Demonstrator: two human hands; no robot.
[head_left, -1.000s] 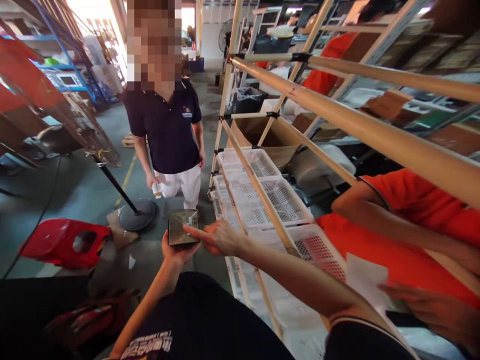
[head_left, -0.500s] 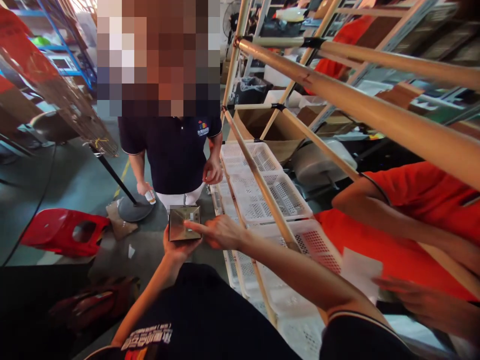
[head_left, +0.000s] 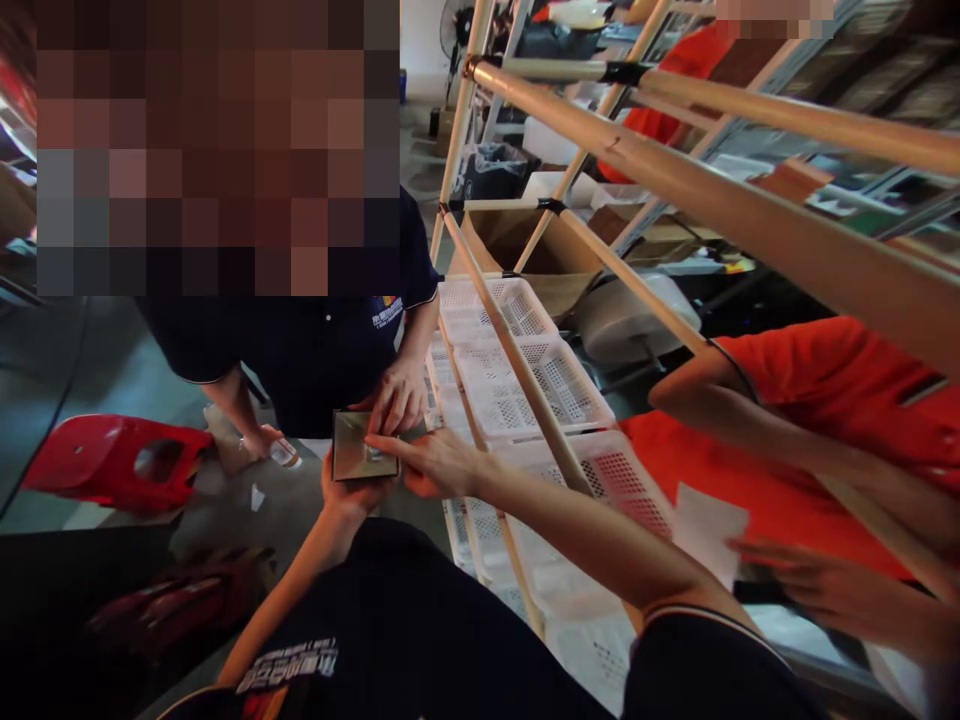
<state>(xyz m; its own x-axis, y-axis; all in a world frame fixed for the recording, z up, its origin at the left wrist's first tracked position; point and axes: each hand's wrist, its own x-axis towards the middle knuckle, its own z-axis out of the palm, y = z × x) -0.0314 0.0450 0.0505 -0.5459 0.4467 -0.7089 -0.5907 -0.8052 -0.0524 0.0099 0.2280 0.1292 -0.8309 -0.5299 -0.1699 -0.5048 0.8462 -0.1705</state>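
Note:
A square, flat-topped box (head_left: pixel 351 452), dull gold with dark edges and a small pale label, is held out in front of me. My left hand (head_left: pixel 358 491) supports it from below, closed around its near side. My right hand (head_left: pixel 439 462) stretches its index finger onto the box's top by the label; its other fingers are curled and hold nothing. From the far side, a co-worker's hand (head_left: pixel 401 392) reaches down to the box's far right edge, its fingertips close to my pointing finger. That person's other hand (head_left: pixel 259 443) holds a small whitish object.
White perforated baskets (head_left: pixel 529 440) sit in a pipe rack (head_left: pixel 547 425) on my right. Beyond it, a person in orange (head_left: pixel 847 400) holds white paper (head_left: pixel 709 535). A red plastic stool (head_left: pixel 120 465) lies on the floor to the left.
The co-worker has come closer and leaned in, bringing one hand to the box. My index finger stays on its top, and my left hand still holds it.

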